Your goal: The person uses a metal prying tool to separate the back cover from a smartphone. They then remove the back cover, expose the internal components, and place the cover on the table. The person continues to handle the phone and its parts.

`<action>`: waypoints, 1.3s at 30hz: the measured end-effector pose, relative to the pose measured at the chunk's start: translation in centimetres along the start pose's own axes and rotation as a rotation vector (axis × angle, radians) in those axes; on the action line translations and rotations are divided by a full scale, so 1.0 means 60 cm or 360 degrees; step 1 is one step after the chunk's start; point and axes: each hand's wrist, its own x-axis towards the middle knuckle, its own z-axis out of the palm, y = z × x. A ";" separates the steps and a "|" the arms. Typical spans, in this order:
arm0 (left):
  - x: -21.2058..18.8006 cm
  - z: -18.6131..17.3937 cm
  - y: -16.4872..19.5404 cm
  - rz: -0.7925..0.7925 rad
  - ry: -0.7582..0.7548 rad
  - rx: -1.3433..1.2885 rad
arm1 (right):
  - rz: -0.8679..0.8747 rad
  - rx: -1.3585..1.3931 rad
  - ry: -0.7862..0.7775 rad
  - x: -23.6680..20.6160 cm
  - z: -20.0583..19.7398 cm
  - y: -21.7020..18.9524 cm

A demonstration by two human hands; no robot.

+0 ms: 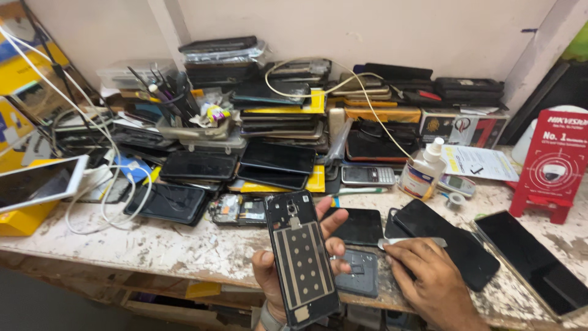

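Here we look down at a workbench (153,245), its pale top scuffed, stained and chipped along the front edge, set against a plain cream wall (380,30). Our left hand (288,263) holds up a back cover (301,257), dark inner side toward us, upright and slightly tilted above the bench edge; the thumb lies along its left side and the fingers (334,224) curl round the right side, clamping it. Our right hand (429,276) rests palm-down on the bench just beside it, fingers pressed together, pinching a thin metal blade (410,241) that lies flat and points left. Beneath that hand sit a black phone (453,242) and, to the left, a small grey part (361,273).

Further back, phones and screens are stacked in piles (275,129) against the wall, with a cup of tools (174,104) on the left and white cables (104,184) looping over the edge. A keypad phone (367,176) and a small white bottle (422,171) stand mid-bench. A white tablet (37,182) lies on a yellow box at far left, a red sign (551,165) stands at right, and a large dark screen (539,263) lies at the near right corner.
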 end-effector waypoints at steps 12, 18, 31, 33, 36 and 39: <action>-0.005 0.006 -0.047 0.0278 0.0909 0.0827 | -0.0056 0.0752 -0.0028 -0.039 -0.053 -0.108; -0.002 0.023 -0.059 0.0370 0.1013 0.0998 | 0.0089 0.0761 -0.0075 -0.041 -0.050 -0.124; -0.001 0.028 -0.069 0.0549 0.1045 0.1156 | 0.0210 0.0664 -0.0101 -0.033 -0.047 -0.133; -0.003 0.024 -0.069 0.0556 0.1047 0.1161 | 0.0155 0.0687 -0.0061 -0.031 -0.043 -0.131; -0.004 0.018 -0.068 0.0551 0.0985 0.1138 | 0.0145 0.0631 -0.0030 -0.031 -0.036 -0.128; -0.004 0.016 -0.069 0.0540 0.0947 0.1108 | 0.0097 0.0595 0.0053 -0.035 -0.029 -0.127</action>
